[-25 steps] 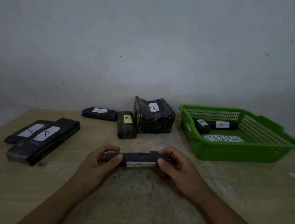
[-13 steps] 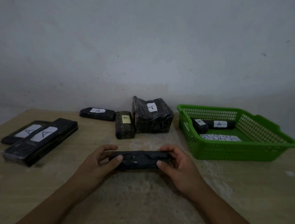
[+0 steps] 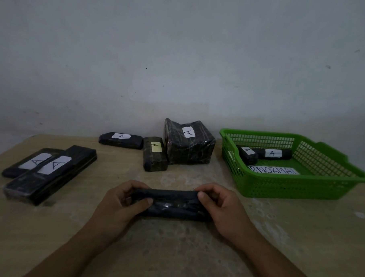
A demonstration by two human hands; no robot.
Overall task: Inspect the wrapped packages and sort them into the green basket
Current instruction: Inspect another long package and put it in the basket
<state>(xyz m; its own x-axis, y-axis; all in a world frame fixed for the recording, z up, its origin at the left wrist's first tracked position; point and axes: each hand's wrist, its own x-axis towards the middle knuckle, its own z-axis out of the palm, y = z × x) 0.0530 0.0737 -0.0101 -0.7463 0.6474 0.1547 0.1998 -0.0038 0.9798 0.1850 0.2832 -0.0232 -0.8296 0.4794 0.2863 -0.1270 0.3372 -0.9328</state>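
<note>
A long black wrapped package (image 3: 172, 204) is held just above the table in front of me, its plain glossy side facing me and no label showing. My left hand (image 3: 120, 204) grips its left end and my right hand (image 3: 222, 207) grips its right end, thumbs on the near face. The green basket (image 3: 280, 187) stands at the right with two small black packages (image 3: 264, 154) labelled A and a white strip reading ABNORMAL inside. Other black packages labelled A lie on the table: two flat ones (image 3: 48, 172) at the left, and a slim one (image 3: 121, 140), a small block (image 3: 154, 157) and a large block (image 3: 188, 142) at the back.
The tan table (image 3: 172, 253) ends against a pale wall (image 3: 181, 54) at the back. Bare tabletop lies between my arms and to the right below the basket.
The held package has been rolled in my hands: its white label, facing me a second ago, has turned out of sight, and the plain wrapped side now faces me.
</note>
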